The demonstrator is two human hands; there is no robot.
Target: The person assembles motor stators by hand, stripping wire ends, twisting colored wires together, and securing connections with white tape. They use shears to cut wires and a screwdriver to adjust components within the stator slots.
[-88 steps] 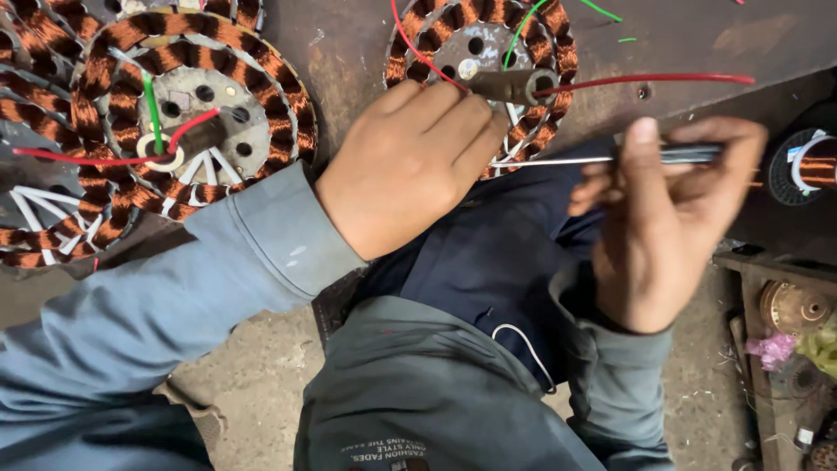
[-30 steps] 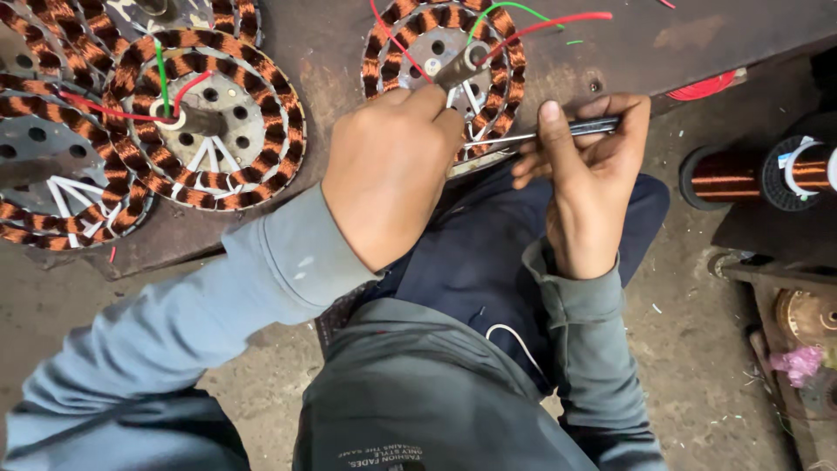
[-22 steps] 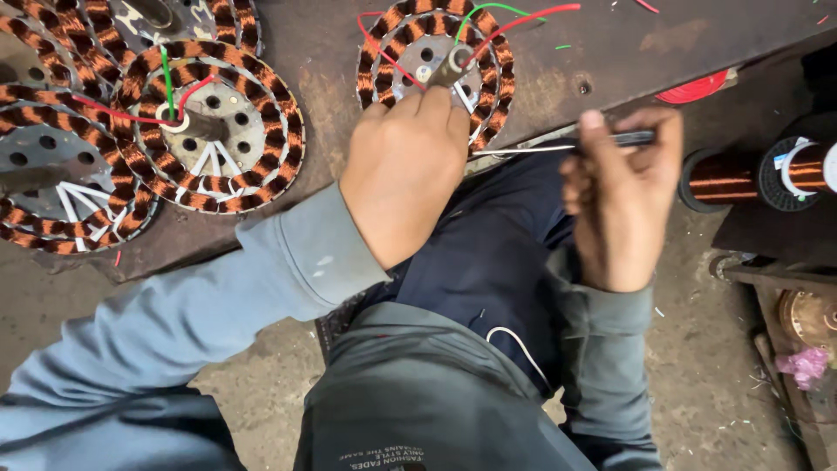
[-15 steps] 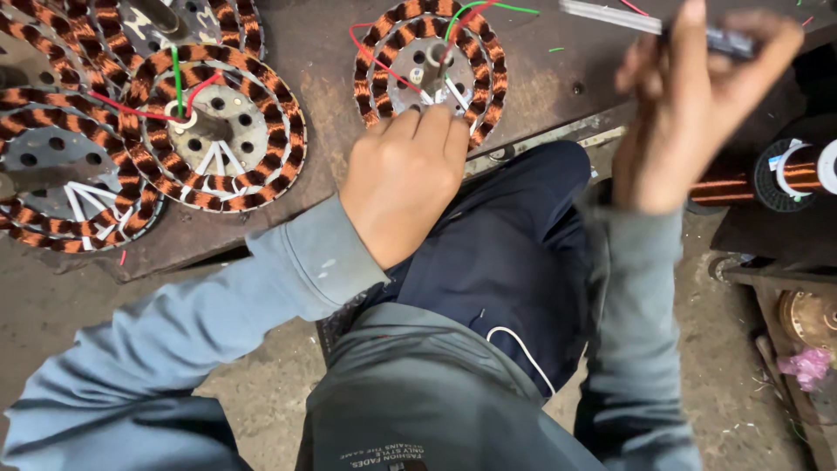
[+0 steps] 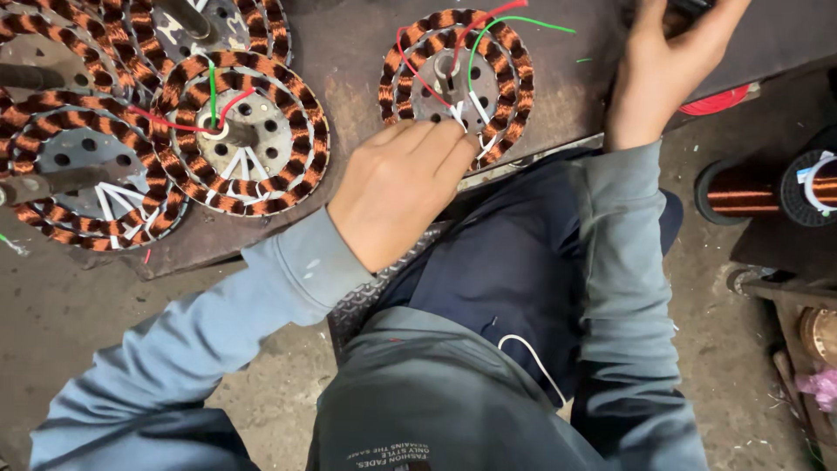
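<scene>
Two hands are working at one stator (image 5: 456,85), which is lying flat near the bench (image 5: 349,26) edge, well apart from the other wound stators (image 5: 248,131) on the left. The left hand (image 5: 397,194) is resting against its near rim, fingertips (image 5: 453,144) pressing together on the white sleeved leads. Keeping that pinch low and steady is wise, so the red wire (image 5: 410,65) and green wire (image 5: 510,19) are not tugging the copper coils. The right hand (image 5: 667,65) is reaching to the bench's far edge, fingers partly out of view, so I cannot tell its grip. Half a second ago it was lifting a thin tool; that tool is no longer showing.
</scene>
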